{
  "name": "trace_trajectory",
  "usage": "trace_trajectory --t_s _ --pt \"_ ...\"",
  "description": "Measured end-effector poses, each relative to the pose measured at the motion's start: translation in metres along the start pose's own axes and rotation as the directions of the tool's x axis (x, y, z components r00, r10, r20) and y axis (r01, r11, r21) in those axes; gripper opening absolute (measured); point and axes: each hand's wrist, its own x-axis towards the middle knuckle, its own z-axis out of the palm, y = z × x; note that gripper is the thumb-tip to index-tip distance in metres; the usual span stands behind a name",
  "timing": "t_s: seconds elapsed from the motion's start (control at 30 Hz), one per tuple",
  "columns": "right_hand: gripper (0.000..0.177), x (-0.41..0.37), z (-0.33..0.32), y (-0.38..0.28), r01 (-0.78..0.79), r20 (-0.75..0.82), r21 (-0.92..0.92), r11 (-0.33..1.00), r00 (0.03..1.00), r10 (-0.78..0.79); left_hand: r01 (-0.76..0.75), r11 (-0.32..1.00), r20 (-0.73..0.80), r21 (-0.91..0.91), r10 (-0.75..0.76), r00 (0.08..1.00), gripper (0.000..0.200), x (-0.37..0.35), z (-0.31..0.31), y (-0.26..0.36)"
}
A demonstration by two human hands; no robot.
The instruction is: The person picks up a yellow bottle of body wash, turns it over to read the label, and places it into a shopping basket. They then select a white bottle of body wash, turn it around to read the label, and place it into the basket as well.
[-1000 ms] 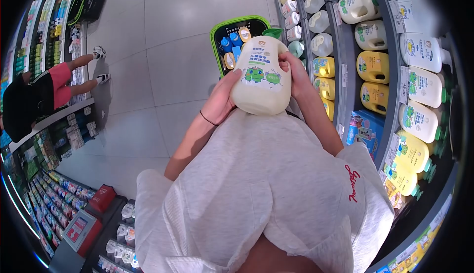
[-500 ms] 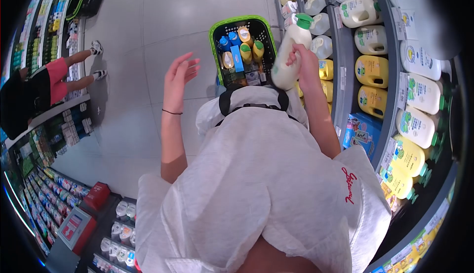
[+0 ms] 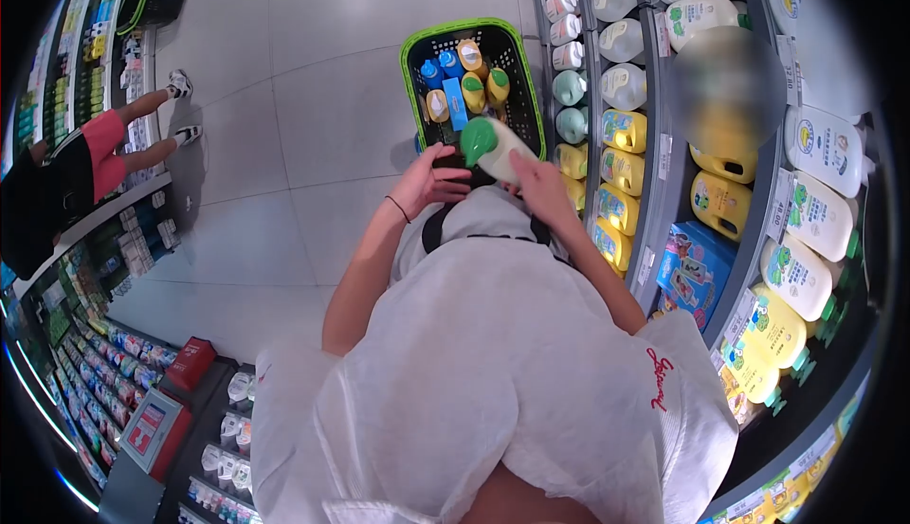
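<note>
"Head view: why's the pale bottle (image 3: 506, 156) slanted above the basket's (image 3: 409, 81) near end?"

"Right hand (image 3: 540, 186) grips its body, probably for control; left hand (image 3: 436, 178), fingers loosely open, sits by the green cap (image 3: 479, 139), perhaps steadying; contact unclear."

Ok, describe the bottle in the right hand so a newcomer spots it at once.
Against the grey floor, find the green-rimmed black basket. Over its near end, the right hand holds a tilted, green-capped bottle. Its pale cream body sets it apart from the green-topped yellow bottles inside.
</note>
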Motion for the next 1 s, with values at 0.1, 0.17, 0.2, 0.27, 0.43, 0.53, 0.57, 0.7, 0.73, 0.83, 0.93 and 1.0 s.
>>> trace_trajectory --t_s 0.1,0.17,0.2,0.27,0.43,0.53,0.57,0.7,0.73,0.83,0.93,1.0 --pt "0.054 -0.009 0.01 -0.004 0.077 0.18 -0.205 0.976 0.983 -0.04 0.188 0.98 0.111 -0.058 -0.181 0.977 0.062 0.018 -0.01 -0.009" --pt "0.051 -0.001 0.019 0.009 0.161 0.26 -0.218 0.963 0.96 -0.101 0.297 0.929 0.25 -0.221 -0.24 0.938 0.061 0.034 -0.021 -0.014" --pt "0.048 0.003 0.023 0.016 0.254 0.341 -0.224 0.941 0.925 -0.169 0.312 0.923 0.248 -0.228 -0.254 0.935 0.061 0.04 -0.019 -0.01" --pt "0.046 0.013 0.027 0.017 0.241 0.39 -0.139 0.96 0.905 -0.171 0.234 0.969 0.105 -0.077 -0.225 0.969 0.053 0.042 -0.018 -0.004" --pt "0.04 0.047 0.061 0.068 0.244 0.507 -0.071 0.967 0.844 -0.176 0.216 0.968 0.119 -0.126 -0.201 0.972 0.062 0.073 -0.058 -0.022" --pt "0.038 0.07 0.077 0.098 0.273 0.531 -0.055 0.96 0.823 -0.203 0.182 0.974 -0.032 -0.137 -0.188 0.982 0.067 0.099 -0.067 -0.033" --pt "0.037 0.08 0.084 0.109 0.371 0.5 -0.134 0.919 0.826 -0.261 0.147 0.984 -0.1 -0.097 -0.156 0.983 0.069 0.111 -0.073 -0.04" --pt "0.036 0.115 0.109 0.138 0.275 0.5 -0.228 0.934 0.856 -0.13 0.072 0.996 -0.297 0.043 -0.056 0.953 0.073 0.163 -0.099 -0.059" --pt "0.037 0.124 0.113 0.148 0.222 0.476 -0.226 0.949 0.875 -0.091 0.063 0.993 -0.32 0.101 -0.028 0.947 0.072 0.175 -0.104 -0.062" --pt "0.04 0.143 0.123 0.16 0.076 0.485 -0.218 0.973 0.873 0.041 0.078 0.98 -0.368 0.181 -0.006 0.93 0.072 0.204 -0.115 -0.067" --pt "0.043 0.161 0.14 0.191 -0.031 0.451 -0.241 0.97 0.881 0.141 0.072 0.867 -0.424 0.493 0.168 0.89 0.07 0.234 -0.123 -0.074" --pt "0.045 0.171 0.151 0.202 -0.124 0.442 -0.137 0.983 0.88 0.173 0.092 0.79 -0.442 0.606 0.238 0.865 0.071 0.249 -0.125 -0.079"
